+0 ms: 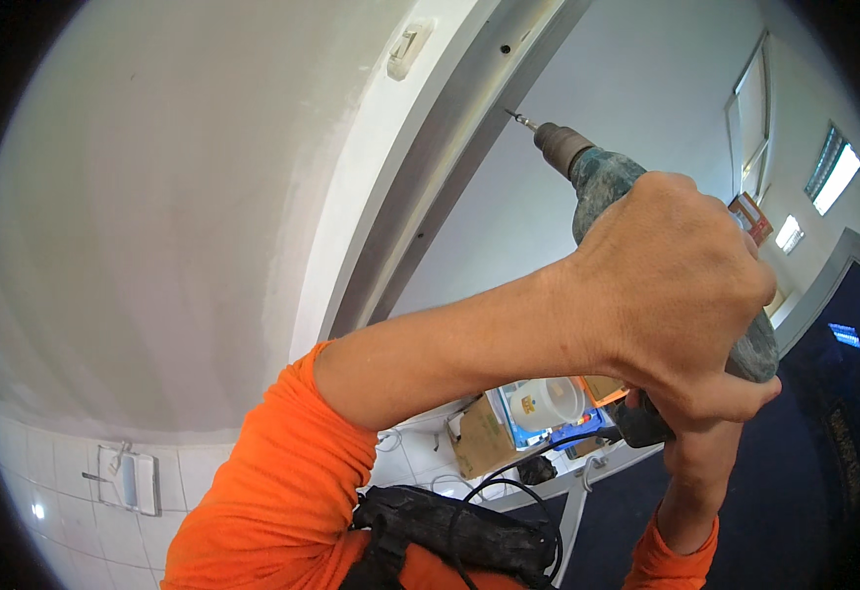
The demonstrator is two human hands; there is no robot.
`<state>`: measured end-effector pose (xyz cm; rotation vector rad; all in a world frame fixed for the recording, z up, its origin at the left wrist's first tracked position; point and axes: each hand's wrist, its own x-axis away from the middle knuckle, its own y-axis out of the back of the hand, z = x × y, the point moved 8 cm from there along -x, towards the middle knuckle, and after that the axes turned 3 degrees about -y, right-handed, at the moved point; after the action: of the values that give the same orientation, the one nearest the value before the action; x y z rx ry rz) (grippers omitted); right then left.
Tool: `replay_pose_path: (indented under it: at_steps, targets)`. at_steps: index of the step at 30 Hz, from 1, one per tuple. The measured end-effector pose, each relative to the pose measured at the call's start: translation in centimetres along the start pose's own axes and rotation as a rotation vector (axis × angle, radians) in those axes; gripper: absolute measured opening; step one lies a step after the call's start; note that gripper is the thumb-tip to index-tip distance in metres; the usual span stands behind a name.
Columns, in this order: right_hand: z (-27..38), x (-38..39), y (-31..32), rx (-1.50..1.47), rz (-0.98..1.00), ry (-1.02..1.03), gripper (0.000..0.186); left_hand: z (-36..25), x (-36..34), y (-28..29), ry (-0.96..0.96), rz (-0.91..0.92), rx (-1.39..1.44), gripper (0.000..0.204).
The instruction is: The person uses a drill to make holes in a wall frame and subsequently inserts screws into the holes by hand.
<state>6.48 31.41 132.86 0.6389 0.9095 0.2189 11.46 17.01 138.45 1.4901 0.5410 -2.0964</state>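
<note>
A worn green and grey power drill (605, 179) points up and left, its bit tip (520, 117) at the edge of the grey metal frame (428, 162). Whether the tip touches the frame, I cannot tell. My left hand (674, 285), reaching across from the lower left in an orange sleeve, is wrapped over the drill's body. Below it, my right hand (697, 447) is closed at the handle, mostly hidden behind the left. From the handle's base (643, 425) a black cord (518, 460) hangs down. Dark holes (505, 49) mark the frame.
A white trim with a latch plate (409, 49) borders the plain wall (184, 216). Below are a cardboard box (482, 436), a white bucket (545, 404) and a black bag (464, 531) close to my body. A paint tray with roller (129, 479) lies on floor tiles. A dark panel (794, 472) stands right.
</note>
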Motion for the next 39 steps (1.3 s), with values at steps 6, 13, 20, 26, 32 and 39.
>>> replay_pose_path:
  at_steps: [6, 13, 20, 26, 32, 39]
  targets:
    - [-0.4, -0.2, 0.7, 0.038, 0.019, 0.026, 0.034, 0.1, -0.2, 0.1, -0.011, -0.059, 0.005, 0.055]
    - [-0.5, -0.3, 0.3, 0.061, 0.065, 0.057, 0.036, -0.1, -0.1, 0.2, -0.023, -0.034, -0.002, 0.057]
    - [-0.7, -0.3, 0.8, 0.073, 0.055, 0.081, 0.038, -0.1, -0.1, -0.1, -0.025, -0.058, -0.033, 0.058]
    - [-0.7, -0.2, 1.4, 0.089, 0.039, 0.096, 0.040, 0.0, -0.1, -0.4, -0.003, -0.012, -0.015, 0.057]
    - [-1.1, -0.3, 1.4, 0.096, 0.049, 0.120, 0.042, 0.0, 0.1, -0.1, -0.036, -0.080, -0.058, 0.058]
    - [-1.0, -0.8, 1.3, 0.085, 0.079, 0.201, 0.044, -0.1, 0.0, 0.0, -0.033, -0.063, -0.049, 0.060]
